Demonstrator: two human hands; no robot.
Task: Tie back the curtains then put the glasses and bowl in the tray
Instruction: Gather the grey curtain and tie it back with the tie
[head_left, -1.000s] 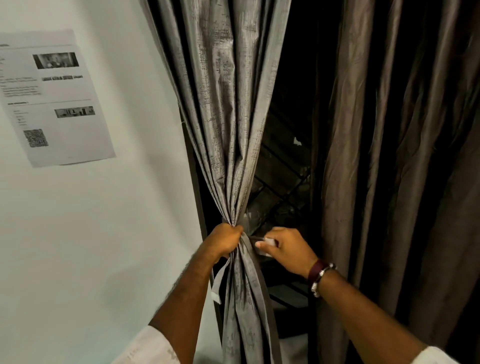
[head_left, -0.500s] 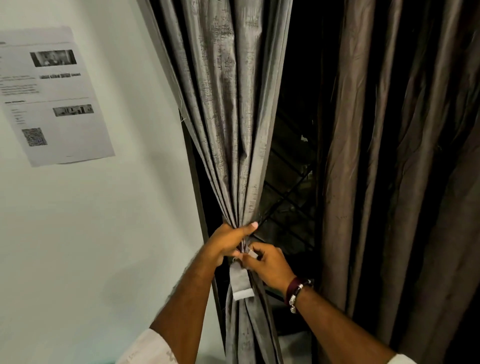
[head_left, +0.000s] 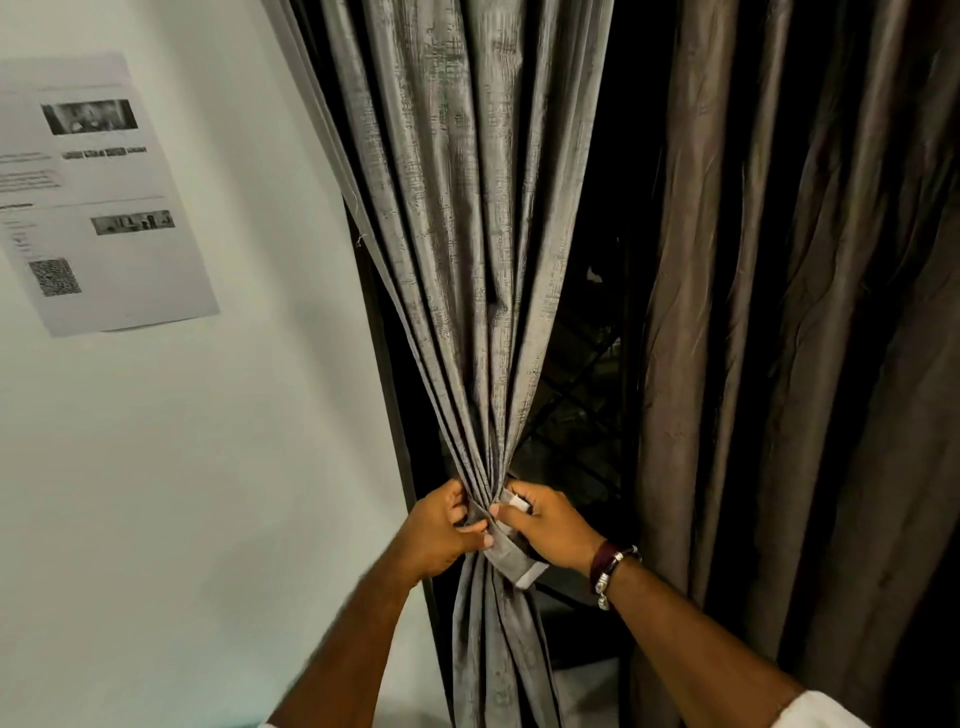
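The grey textured fabric curtain (head_left: 467, 260) in front of me hangs gathered into a tight bunch at its waist. A matching grey fabric tie-back strap (head_left: 511, 558) with a pale end wraps that bunch. The brown satin curtain (head_left: 779, 364) hangs loose beside it.

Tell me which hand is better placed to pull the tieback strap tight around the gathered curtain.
The right hand, probably. It already pinches the tieback strap where it wraps the grey curtain, and the strap's free end hangs on its side. The left hand grips the bunched folds, steadying them.
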